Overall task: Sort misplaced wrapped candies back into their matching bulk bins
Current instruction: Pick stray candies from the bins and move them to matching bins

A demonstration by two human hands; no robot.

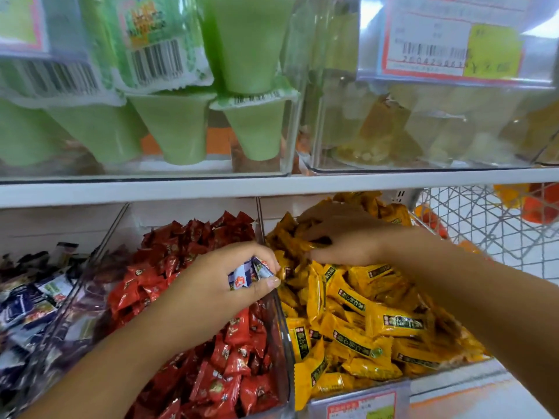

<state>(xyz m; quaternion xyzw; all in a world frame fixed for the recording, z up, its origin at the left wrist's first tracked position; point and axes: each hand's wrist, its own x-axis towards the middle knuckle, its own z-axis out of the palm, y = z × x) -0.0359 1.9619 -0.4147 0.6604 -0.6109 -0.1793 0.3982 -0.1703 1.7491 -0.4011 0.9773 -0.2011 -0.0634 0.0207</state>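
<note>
Left hand [223, 285] grips blue-and-white candies [246, 275] over the red candies [236, 358]; right hand [348, 240] pinches yellow candies [363, 322]. The price tag [453, 46] is blurred; green cups [172, 125] stand on the shelf [272, 184] above.

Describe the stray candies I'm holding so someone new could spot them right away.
Under the white shelf sit clear bins of red candies and yellow candies. Above the divider between them, the left hand grips a small bunch of wrappers. They alone are white and blue, among solid red and yellow neighbours.
</note>
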